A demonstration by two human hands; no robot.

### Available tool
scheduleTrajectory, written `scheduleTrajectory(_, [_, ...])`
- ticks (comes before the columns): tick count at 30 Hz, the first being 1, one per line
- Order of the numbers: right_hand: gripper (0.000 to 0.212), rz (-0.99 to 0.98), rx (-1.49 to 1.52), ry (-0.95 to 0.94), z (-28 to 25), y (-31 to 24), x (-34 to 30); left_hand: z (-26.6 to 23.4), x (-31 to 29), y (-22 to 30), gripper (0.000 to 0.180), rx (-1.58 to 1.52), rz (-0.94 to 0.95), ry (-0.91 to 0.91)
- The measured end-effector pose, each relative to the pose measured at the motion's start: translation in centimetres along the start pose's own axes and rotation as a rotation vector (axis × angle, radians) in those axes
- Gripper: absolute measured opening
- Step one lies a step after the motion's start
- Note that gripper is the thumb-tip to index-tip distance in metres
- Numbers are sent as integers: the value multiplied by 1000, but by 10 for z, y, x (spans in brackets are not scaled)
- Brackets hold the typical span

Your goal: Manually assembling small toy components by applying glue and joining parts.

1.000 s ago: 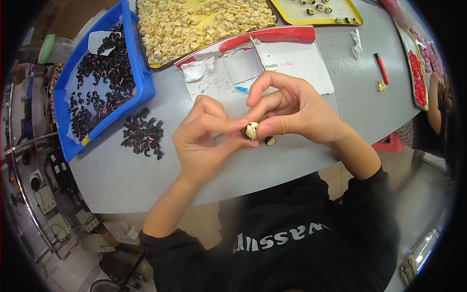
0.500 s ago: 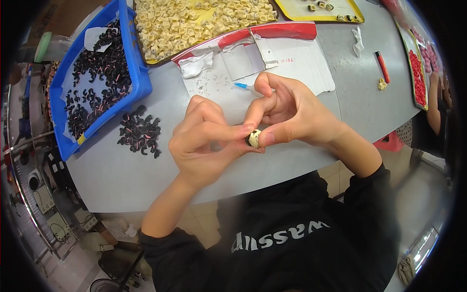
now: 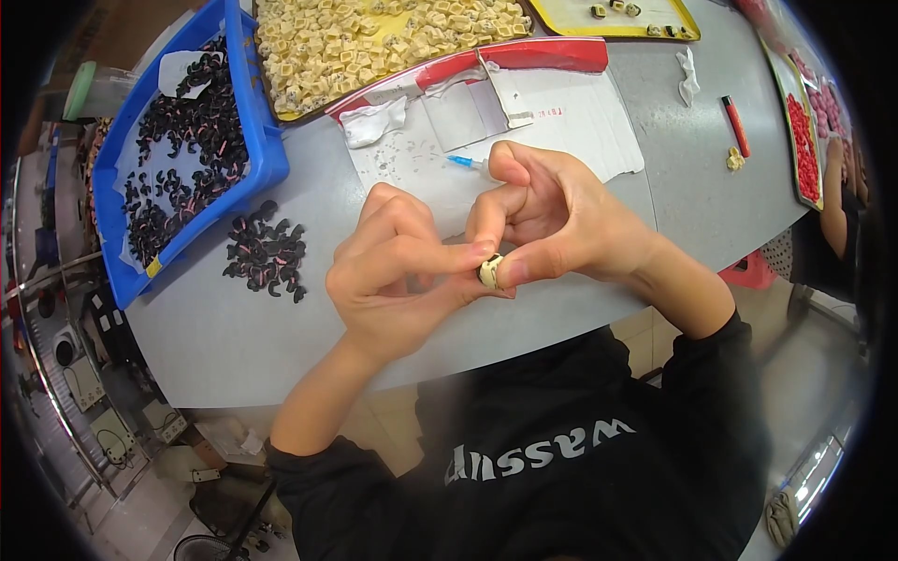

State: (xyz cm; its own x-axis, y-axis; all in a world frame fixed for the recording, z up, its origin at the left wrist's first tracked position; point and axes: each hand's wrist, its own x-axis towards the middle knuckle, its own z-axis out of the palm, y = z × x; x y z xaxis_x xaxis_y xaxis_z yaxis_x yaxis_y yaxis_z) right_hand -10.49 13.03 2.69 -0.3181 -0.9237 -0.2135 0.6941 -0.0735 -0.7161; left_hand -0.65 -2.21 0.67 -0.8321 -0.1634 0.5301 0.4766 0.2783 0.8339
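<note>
Between my two hands, above the front of the grey table, is a small cream-coloured piece with a black part on it (image 3: 489, 270). Thumb and index finger of my left hand (image 3: 393, 271) pinch its left side. My right hand (image 3: 571, 220) grips the other side with thumb and index finger, its remaining fingers curled. Fingertips cover much of the piece. Just beyond the hands, a blue-tipped syringe-like tool (image 3: 461, 162) lies on a flattened white cardboard sheet (image 3: 599, 122), partly hidden by my right hand. A loose pile of small curved black pieces with pink edges (image 3: 267, 251) lies left of my left hand.
A blue bin (image 3: 271, 164) at left holds many black pieces. At the back are a tray of cream pieces (image 3: 393, 47) and a yellow tray (image 3: 561, 28). A red marker-like stick (image 3: 735, 126) and crumpled tissue (image 3: 687, 77) lie right. Another person's arm (image 3: 835, 210) is at far right.
Both hands keep their pinch in nearly the same place. The small piece has turned slightly between the fingertips, showing less of its black part.
</note>
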Motion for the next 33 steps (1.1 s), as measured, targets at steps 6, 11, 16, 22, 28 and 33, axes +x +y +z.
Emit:
scheduleTrajectory(6, [52, -11, 37, -50, 1, 0, -2, 1, 2, 4, 31, -7, 37, -21])
scheduleTrajectory(11, [55, -1, 83, -100, 4, 1, -2, 1, 2, 11, 33, -7, 60, -17])
scheduleTrajectory(16, [58, 14, 41, -125, 4, 2, -5, 4, 1, 11, 34, -38, 121, -28])
scheduleTrajectory(22, [60, -12, 17, -176, 5, 4, -4, 4, -1, 15, 38, -59, 98, -47])
scheduleTrajectory(28, [60, -7, -8, -221, 4, 8, -4, 4, -1, 21, 39, 4, 104, -63])
scheduleTrajectory(33, [60, 9, -13, -244, 5, 9, -3, -2, -1, 26, 33, 63, 121, -151])
